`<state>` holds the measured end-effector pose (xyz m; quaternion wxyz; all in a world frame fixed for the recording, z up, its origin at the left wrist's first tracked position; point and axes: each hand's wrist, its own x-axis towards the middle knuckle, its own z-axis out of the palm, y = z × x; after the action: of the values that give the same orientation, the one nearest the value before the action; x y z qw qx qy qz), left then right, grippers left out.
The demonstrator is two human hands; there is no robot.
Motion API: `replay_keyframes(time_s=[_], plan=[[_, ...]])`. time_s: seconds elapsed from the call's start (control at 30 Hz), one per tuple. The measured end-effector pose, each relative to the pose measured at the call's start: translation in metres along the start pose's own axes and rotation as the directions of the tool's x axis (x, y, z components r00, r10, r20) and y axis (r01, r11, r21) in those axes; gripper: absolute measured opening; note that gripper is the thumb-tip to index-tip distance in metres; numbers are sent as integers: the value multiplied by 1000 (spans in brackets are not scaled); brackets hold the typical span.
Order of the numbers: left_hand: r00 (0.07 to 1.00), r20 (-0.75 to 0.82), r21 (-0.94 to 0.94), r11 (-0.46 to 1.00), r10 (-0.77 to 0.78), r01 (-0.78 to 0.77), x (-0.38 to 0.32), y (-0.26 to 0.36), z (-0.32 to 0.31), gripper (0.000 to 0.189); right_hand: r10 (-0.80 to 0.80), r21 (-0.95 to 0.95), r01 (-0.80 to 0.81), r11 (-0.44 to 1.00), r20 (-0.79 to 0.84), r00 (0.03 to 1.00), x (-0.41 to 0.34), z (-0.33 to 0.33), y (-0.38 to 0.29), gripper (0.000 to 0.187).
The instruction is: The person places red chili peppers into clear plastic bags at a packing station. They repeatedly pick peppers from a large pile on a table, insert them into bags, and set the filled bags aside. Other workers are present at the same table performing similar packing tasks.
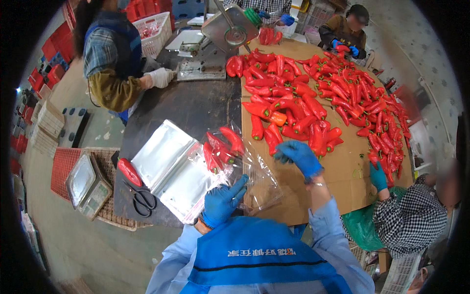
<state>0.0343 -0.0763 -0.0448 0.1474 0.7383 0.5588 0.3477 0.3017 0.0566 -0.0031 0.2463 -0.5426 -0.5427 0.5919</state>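
Note:
My left hand, in a blue glove, lies at the lower edge of a clear plastic bag, index finger extended; whether it pinches the film cannot be told. Several red peppers lie in or under the clear film. Beneath and to the left are two stacks of flat clear bags. My right hand, also blue-gloved, is over the cardboard beside a red pepper at the near edge of the big pepper pile; its fingers are curled, and contact with the pepper is unclear.
Black-handled scissors and a single red pepper lie left of the bags. A digital scale rests on crates at the left. A metal machine stands at the back. Co-workers are at the left, far side and right.

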Motion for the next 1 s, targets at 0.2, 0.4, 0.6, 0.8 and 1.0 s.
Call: replay_keyframes(time_s=[0.2, 0.4, 0.6, 0.8, 1.0], plan=[[999, 54, 13, 1000, 7, -8, -5, -2, -2, 36, -270, -816, -184, 548, -381, 884, 120, 6, 37, 44], [999, 52, -15, 1000, -10, 11, -6, -2, -3, 35, -164, -703, -185, 687, -397, 903, 139, 4, 31, 46], [999, 35, 3, 1000, 27, -27, -6, -1, -3, 34, -182, -731, -63, 680, -251, 951, 123, -2, 28, 36], [998, -20, -5, 998, 58, -58, -6, -3, -6, 38, -325, -547, 45, 836, -426, 845, 66, -8, 18, 39], [993, -101, 36, 998, 53, -50, -6, -2, -1, 37, -190, -23, 193, 981, -327, 926, -62, -23, 28, 39]])
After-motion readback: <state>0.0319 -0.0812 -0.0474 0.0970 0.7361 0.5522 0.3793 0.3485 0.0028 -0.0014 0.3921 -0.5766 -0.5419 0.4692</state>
